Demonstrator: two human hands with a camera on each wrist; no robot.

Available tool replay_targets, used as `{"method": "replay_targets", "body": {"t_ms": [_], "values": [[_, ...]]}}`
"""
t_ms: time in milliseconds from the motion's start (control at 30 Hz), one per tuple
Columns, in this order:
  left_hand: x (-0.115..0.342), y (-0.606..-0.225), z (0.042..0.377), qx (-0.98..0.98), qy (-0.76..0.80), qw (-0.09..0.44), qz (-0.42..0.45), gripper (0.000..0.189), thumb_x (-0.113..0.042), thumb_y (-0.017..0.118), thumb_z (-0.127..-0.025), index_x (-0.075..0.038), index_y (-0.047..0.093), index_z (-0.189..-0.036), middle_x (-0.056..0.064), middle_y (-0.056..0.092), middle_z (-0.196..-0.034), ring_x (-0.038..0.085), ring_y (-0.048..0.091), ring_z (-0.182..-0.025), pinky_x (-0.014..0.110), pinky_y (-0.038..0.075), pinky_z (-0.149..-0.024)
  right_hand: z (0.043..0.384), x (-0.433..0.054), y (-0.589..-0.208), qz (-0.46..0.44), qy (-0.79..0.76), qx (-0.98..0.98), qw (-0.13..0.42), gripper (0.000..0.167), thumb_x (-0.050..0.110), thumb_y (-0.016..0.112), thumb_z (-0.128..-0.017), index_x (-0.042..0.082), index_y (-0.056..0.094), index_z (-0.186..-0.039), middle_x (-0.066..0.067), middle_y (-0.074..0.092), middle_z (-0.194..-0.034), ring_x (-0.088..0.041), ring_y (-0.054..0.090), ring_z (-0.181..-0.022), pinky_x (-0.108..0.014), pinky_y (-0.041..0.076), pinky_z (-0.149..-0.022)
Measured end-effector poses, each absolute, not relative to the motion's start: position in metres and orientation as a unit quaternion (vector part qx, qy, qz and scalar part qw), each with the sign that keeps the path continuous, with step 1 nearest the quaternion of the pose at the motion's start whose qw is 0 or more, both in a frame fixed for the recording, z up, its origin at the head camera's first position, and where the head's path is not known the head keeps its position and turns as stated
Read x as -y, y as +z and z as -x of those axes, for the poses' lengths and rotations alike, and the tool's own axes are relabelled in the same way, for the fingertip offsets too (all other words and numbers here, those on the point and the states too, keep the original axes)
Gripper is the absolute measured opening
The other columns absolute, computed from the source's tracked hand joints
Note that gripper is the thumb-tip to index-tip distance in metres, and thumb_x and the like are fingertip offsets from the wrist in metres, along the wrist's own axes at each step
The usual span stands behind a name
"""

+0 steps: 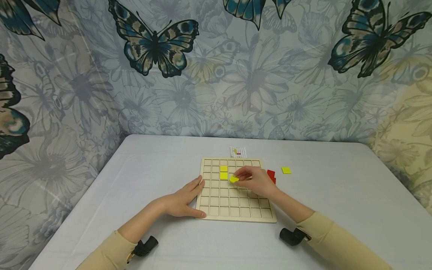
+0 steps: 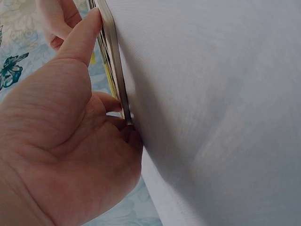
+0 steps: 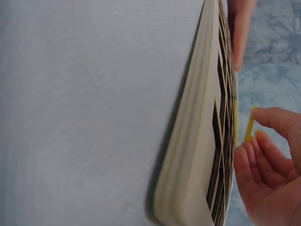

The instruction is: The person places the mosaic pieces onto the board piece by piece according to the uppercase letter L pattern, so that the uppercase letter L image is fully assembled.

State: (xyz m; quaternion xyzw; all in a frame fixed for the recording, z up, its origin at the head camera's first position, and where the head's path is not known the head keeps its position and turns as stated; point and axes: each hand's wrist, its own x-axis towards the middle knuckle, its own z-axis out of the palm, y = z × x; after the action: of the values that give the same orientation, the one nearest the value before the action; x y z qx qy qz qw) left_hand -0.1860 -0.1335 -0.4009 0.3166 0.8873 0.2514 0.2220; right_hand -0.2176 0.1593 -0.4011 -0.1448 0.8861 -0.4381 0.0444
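Note:
A light wooden grid board [image 1: 222, 213] lies flat on the table, with two yellow square tiles [image 1: 224, 168] in adjoining cells of one column near its far side. Thumb and fingers of my right hand [image 1: 253, 180] pinch another yellow tile [image 1: 234, 179] just above the board, right of those two; the right wrist view shows that tile [image 3: 249, 125] edge-on, clear of the surface. My left hand [image 1: 180, 198] rests along the board's left edge, its thumb at the near left corner and its fingers spread. In the left wrist view, the left thumb [image 2: 82, 40] touches the board's rim.
A small card [image 1: 237, 152] printed with a coloured grid lies beyond the board. Red tiles [image 1: 271, 174], partly hidden by the right hand, sit at the board's right edge. One yellow tile [image 1: 286, 170] lies farther right on the white table [image 1: 168, 157]. Butterfly-patterned cloth hangs behind.

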Motion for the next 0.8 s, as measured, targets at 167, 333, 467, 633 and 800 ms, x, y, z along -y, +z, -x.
{"method": "replay_targets", "body": {"t_ms": [167,333,467,633,800], "values": [[0.133,-0.4,0.186,-0.888,0.25,0.222,-0.314,0.104,-0.05,0.068,-0.088,0.0,0.007,-0.155,0.016,-0.007,-0.162,0.031,-0.003,-0.148,0.05,0.013,-0.116,0.216,-0.151,-0.4,0.176,-0.428,-0.885,0.051,0.021,0.013,0.081,-0.079,0.01,0.072,-0.098,0.003,0.066,-0.087,-0.015,0.061,-0.082,-0.029,0.052,-0.078],[0.134,-0.401,0.186,-0.889,0.249,0.223,-0.311,0.104,-0.051,0.068,-0.087,-0.001,0.008,-0.156,0.014,-0.007,-0.162,0.029,-0.003,-0.148,0.049,0.013,-0.116,0.219,-0.146,-0.403,0.212,-0.412,-0.884,0.051,0.018,0.009,0.08,-0.08,0.01,0.072,-0.096,0.004,0.063,-0.083,-0.014,0.059,-0.08,-0.028,0.052,-0.078],[0.135,-0.401,0.186,-0.891,0.247,0.224,-0.308,0.104,-0.052,0.069,-0.087,-0.004,0.008,-0.156,0.011,-0.007,-0.163,0.027,-0.004,-0.148,0.048,0.013,-0.117,0.22,-0.144,-0.405,0.242,-0.402,-0.882,0.041,0.016,0.007,0.079,-0.08,0.009,0.071,-0.094,0.003,0.064,-0.085,-0.014,0.058,-0.08,-0.027,0.053,-0.078],[0.134,-0.4,0.186,-0.891,0.246,0.224,-0.309,0.104,-0.052,0.068,-0.087,-0.003,0.008,-0.156,0.012,-0.007,-0.163,0.028,-0.004,-0.149,0.048,0.013,-0.117,0.221,-0.141,-0.405,0.263,-0.388,-0.883,0.03,0.016,0.008,0.08,-0.08,0.009,0.071,-0.094,0.001,0.066,-0.087,-0.014,0.057,-0.08,-0.026,0.053,-0.078],[0.134,-0.4,0.186,-0.889,0.25,0.223,-0.312,0.103,-0.051,0.067,-0.088,-0.001,0.008,-0.156,0.015,-0.006,-0.162,0.03,-0.003,-0.148,0.049,0.013,-0.116,0.221,-0.138,-0.405,0.277,-0.382,-0.881,0.023,0.016,0.008,0.081,-0.08,0.007,0.072,-0.094,0.0,0.067,-0.089,-0.013,0.059,-0.08,-0.027,0.054,-0.077]]}}
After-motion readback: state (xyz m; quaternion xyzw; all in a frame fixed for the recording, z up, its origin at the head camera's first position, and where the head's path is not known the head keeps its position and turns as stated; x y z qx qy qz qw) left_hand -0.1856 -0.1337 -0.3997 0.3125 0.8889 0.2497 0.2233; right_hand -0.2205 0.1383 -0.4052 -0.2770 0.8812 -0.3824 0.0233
